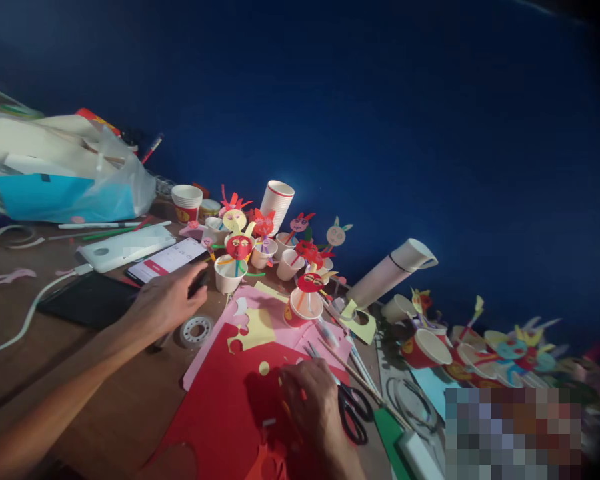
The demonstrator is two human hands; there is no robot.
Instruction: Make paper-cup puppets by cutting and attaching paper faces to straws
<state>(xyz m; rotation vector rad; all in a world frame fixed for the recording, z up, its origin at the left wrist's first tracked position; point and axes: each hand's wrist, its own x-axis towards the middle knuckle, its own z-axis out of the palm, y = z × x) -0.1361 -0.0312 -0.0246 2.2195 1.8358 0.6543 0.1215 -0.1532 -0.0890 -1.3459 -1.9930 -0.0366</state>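
Observation:
My left hand (167,295) is held over the table beside the phone (167,260), its fingers closed round a small black object (198,284) whose kind I cannot make out. Below it lies a white tape roll (197,331). My right hand (313,393) is over the red paper sheet (225,393), fingers curled downward; what they hold, if anything, is hidden. Close to its fingertips rests a small yellow paper disc (264,368). Black-handled scissors (355,413) lie just right of that hand. Yellow paper with cut-outs (255,330) overlaps the pink sheet (205,363).
Paper cups with paper-faced figures (239,248) stand along the back, and more red cups (425,348) at right. A white thermos (393,270) leans in view near the wall. A plastic bag (70,167), power bank (127,247) and cable (30,313) occupy the left.

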